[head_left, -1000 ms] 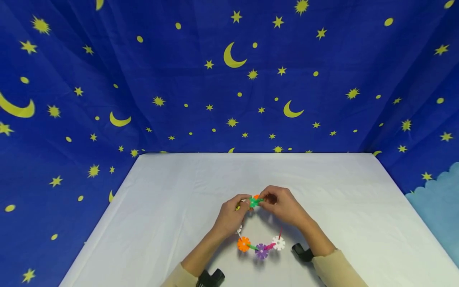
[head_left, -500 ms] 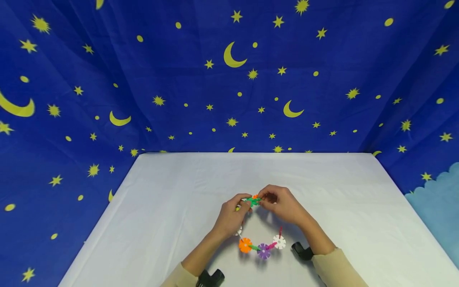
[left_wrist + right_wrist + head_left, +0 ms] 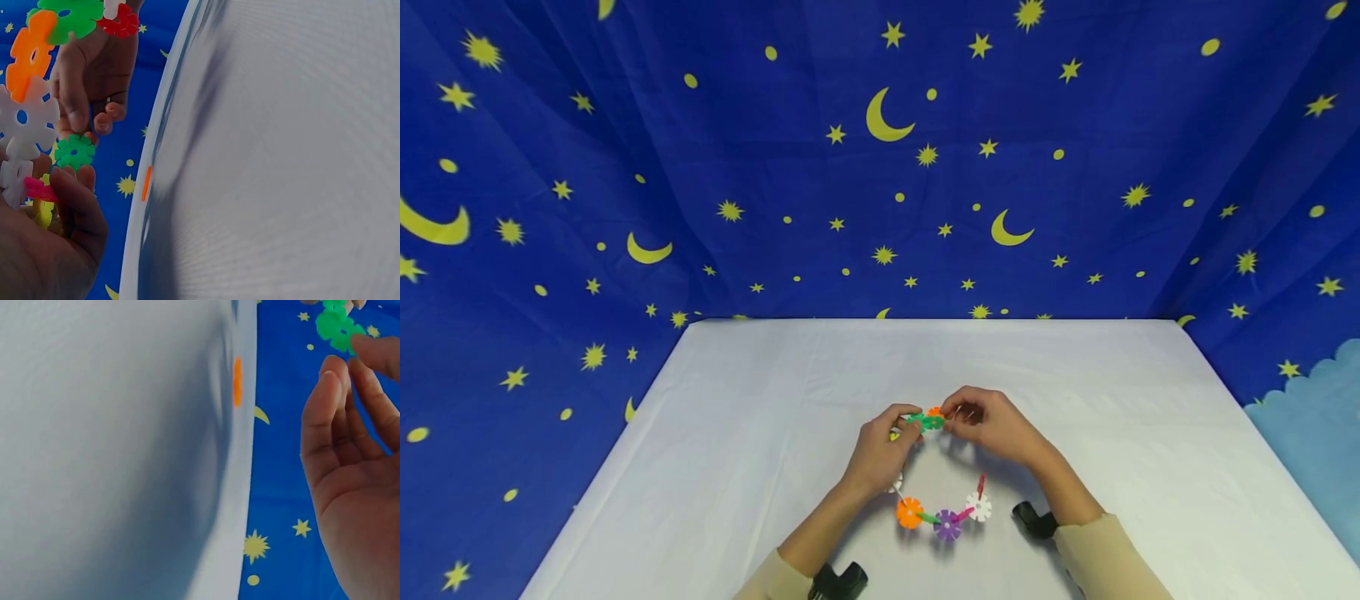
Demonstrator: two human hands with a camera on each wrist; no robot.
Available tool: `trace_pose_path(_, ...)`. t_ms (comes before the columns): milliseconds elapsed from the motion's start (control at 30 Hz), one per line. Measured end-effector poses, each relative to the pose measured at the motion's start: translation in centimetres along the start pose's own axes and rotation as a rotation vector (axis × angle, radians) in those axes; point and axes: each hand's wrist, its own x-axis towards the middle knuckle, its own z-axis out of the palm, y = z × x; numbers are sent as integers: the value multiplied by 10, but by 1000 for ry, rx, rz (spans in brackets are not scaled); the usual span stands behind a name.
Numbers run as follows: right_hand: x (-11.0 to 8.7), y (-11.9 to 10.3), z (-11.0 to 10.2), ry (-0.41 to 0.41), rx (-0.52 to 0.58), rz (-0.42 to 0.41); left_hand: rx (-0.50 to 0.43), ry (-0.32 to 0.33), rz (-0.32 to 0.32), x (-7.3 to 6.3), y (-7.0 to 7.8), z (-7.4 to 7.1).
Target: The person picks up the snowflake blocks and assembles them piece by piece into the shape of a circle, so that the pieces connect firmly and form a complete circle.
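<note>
Between the two hands, green flower-shaped interlocking discs (image 3: 932, 422) meet near the fingertips. My left hand (image 3: 882, 454) pinches a green disc at the end of a linked chain. A yellow disc (image 3: 894, 435) shows by its fingers. Below it the chain curves through an orange disc (image 3: 910, 513), a purple disc (image 3: 947, 525) and a white disc (image 3: 978, 507), ending in a red disc (image 3: 981, 485) seen edge-on. My right hand (image 3: 992, 425) pinches the green disc's (image 3: 340, 330) edge with thumb and forefinger in the right wrist view. Fingers partly hide where the green discs join.
A loose orange disc (image 3: 936, 411) lies on the white table (image 3: 760, 400) just behind the hands. Black wrist camera mounts (image 3: 1035, 521) sit under both forearms. A blue curtain (image 3: 820, 167) with yellow stars and moons surrounds the table.
The green discs between my fingertips have turned, so two now show side by side. The hanging chain sways slightly right, then back left. Both hands stay nearly in place.
</note>
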Motion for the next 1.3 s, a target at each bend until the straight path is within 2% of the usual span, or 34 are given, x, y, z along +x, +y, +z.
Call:
trace_pose_path(233,7,18,1,-6,12,83,47,20,-8,0,-2,0)
trace_pose_path(367,13,20,2,-21,-6,110,83,40,-24,-1,-1,1)
trace_pose_path(533,22,21,4,-42,-62,143,115,67,-29,-1,0,0)
trace_pose_path(800,30,21,6,-39,-164,185,120,57,-13,-2,-1,0)
trace_pose_path(1167,32,22,8,-71,-292,123,122,50,-9,-1,-1,1)
trace_pose_path(1300,32,19,8,-63,-299,123,120,51,-10,-1,-1,1)
